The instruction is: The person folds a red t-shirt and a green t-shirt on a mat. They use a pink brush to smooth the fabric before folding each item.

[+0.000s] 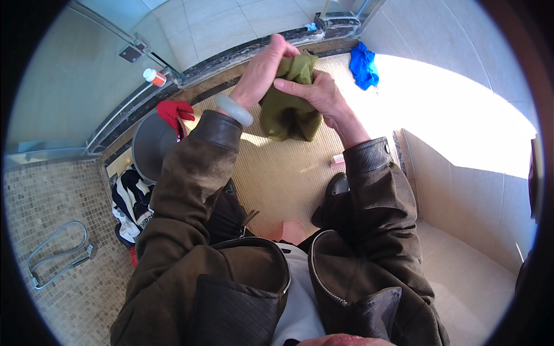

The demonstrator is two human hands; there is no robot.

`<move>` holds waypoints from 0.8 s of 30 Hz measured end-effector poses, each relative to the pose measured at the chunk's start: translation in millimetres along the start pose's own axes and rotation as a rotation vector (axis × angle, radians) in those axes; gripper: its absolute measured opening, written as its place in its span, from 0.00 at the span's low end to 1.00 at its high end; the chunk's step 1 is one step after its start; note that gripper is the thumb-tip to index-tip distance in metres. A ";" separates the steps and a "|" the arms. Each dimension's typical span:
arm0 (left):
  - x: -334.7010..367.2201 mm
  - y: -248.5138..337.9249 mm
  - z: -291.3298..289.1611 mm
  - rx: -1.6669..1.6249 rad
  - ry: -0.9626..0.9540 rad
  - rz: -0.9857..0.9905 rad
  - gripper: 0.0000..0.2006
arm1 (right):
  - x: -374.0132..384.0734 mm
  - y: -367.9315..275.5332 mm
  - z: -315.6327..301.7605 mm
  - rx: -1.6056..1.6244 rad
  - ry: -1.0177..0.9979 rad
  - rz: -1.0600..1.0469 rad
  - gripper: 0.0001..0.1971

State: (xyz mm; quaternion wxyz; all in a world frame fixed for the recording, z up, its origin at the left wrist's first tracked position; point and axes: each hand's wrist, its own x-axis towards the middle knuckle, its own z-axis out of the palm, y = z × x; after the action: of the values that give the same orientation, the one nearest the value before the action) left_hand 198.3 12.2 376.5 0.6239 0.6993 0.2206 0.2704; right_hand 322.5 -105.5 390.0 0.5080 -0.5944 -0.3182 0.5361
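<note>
An olive-green cloth hangs between my two hands over the beige ribbed floor. My left hand grips its upper left side, with a pale bangle on the wrist and some fingers hidden behind the fabric. From the right, my right hand holds the same cloth, its thumb lying across the front. The cloth is bunched near the top and hangs loose and folded below. I cannot tell whether it is a garment.
On the left stands a grey bucket with a red glove over its rim; piled clothes lie beside it. A white-capped bottle, a blue cloth, a pink brush and a shower hose lie around.
</note>
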 end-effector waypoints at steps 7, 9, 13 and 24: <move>-9.7 -16.2 -9.2 -0.119 -0.370 -0.061 0.33 | -1.5 -3.6 -16.5 0.196 -0.028 -0.266 0.10; -8.0 -16.9 -10.5 -0.076 -0.474 -0.069 0.39 | -5.2 -8.4 -27.3 0.406 -0.090 -0.319 0.12; -10.4 -37.9 1.9 0.512 -0.447 -0.016 0.29 | -10.2 -10.2 -44.6 0.678 -0.010 -0.276 0.21; -6.0 -26.1 -11.9 -0.226 -0.013 -0.216 0.24 | -8.7 -26.1 -79.3 0.871 0.036 -0.333 0.18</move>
State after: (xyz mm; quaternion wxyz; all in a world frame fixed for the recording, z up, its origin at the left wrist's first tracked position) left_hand 186.8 20.5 350.9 0.7254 0.5987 0.2587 0.2202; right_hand 401.1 -127.0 410.2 0.7948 -0.2760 -0.1455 0.5205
